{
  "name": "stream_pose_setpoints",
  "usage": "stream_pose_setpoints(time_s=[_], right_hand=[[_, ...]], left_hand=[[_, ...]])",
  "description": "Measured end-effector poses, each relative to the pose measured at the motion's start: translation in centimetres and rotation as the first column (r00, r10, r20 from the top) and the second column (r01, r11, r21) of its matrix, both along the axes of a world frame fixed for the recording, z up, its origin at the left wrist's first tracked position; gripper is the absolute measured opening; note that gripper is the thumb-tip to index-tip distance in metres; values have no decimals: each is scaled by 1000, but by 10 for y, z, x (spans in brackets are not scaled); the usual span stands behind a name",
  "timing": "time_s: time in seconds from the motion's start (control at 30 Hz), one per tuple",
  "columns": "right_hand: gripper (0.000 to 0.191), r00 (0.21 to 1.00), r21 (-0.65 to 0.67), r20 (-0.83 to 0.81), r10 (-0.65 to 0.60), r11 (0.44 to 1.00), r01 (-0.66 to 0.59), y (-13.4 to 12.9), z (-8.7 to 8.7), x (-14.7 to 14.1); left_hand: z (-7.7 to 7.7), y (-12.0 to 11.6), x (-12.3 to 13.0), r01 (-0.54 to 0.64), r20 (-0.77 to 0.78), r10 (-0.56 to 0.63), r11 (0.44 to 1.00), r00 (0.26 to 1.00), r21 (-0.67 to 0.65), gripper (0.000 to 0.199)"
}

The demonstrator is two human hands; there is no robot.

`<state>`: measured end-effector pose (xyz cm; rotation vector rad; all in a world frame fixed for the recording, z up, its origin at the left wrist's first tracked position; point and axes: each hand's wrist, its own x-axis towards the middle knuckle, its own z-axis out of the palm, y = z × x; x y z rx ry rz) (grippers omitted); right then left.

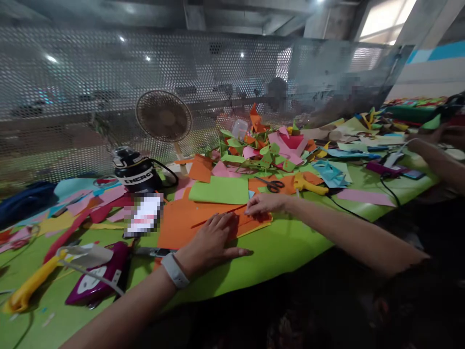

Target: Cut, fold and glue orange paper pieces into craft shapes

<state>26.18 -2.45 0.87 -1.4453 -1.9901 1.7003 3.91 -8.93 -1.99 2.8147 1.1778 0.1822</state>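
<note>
My left hand [216, 236], with a white band [175, 270] on its wrist, lies flat with fingers spread on a large orange paper [178, 220]. Across from it, my right hand [267, 203] has its fingers pinched together at a raised or folded part of the orange paper, near its right end. The fingertips partly hide what they grip. A yellow edge shows under the orange paper on the right. Just behind lies a green folded sheet [220, 190]. Dark-handled scissors [275, 186] rest beyond my right hand.
A yellow glue gun [308, 185] lies right of the scissors; another yellow-handled tool [32, 288] and a purple device [101, 276] are at left. A black jar [136, 170], a fan [164, 116] and heaped paper cuttings [286, 145] stand behind. Another person's arm [439, 157] is at right.
</note>
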Motion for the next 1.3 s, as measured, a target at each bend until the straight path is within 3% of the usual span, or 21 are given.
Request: stream_pose_setpoints(time_s=[0.07, 0.1, 0.17, 0.2, 0.23, 0.27, 0.33, 0.37, 0.43, 0.6, 0.97, 1.13, 1.17, 1.23, 1.3], right_hand=[[37, 965, 48, -223, -137, 987, 152, -1, 3, 12], [38, 906, 99, -360, -225, 956, 276, -3, 6, 18], [36, 741, 207, -585, -329, 823, 529, -8, 12, 25], [34, 696, 248, -630, -344, 760, 601, -11, 14, 26], [33, 715, 288, -606, -347, 743, 605, -13, 15, 25], [32, 786, 313, -515, -340, 780, 542, -15, 15, 22], [32, 937, 257, -225, -266, 912, 321, -16, 13, 11], [32, 973, 193, -90, -211, 955, 225, -16, 11, 4], [32, 990, 82, 85, -111, 991, 104, -12, 8, -9], [33, 972, -66, 227, 67, 996, -54, 1, 3, -24], [41, 945, -126, 284, 162, 983, -131, 12, -4, -18], [38, 948, -117, 281, 153, 985, -124, 14, -7, -18], [37, 949, -117, 278, 151, 986, -122, 14, -8, -18], [33, 951, -117, 272, 147, 986, -119, 15, -10, -17], [28, 953, -114, 267, 142, 987, -115, 15, -12, -17]], left_hand=[[-2, 1, -1, 9, 8, -9, 1000, 1000, 21, 90], [-4, 1, -2, 20, 12, -21, 999, 1000, 32, 89], [-6, 2, -3, 52, 14, -52, 997, 999, 49, 85], [-7, 3, -3, 64, 15, -65, 996, 998, 55, 84], [-7, 3, -4, 67, 16, -68, 996, 998, 59, 83], [-7, 3, -4, 61, 14, -62, 997, 998, 56, 84], [-5, 3, -3, 32, 2, -32, 999, 999, 26, 88], [-3, 2, -3, 13, -5, -13, 1000, 1000, 5, 91], [0, 1, -2, -2, -11, 2, 999, 1000, -35, 94], [4, 0, -2, 3, -52, -9, 995, 999, -104, 99], [1, -5, 3, -42, -102, 32, 995, 994, -94, 106], [6, 2, -3, -15, -66, 11, 998, 998, -62, 92], [12, 4, -5, -28, -38, 26, 998, 999, -53, 84], [24, 9, -5, -168, 50, 170, 985, 984, -34, 65], [37, 13, -2, -346, 98, 362, 926, 927, -152, 50]])
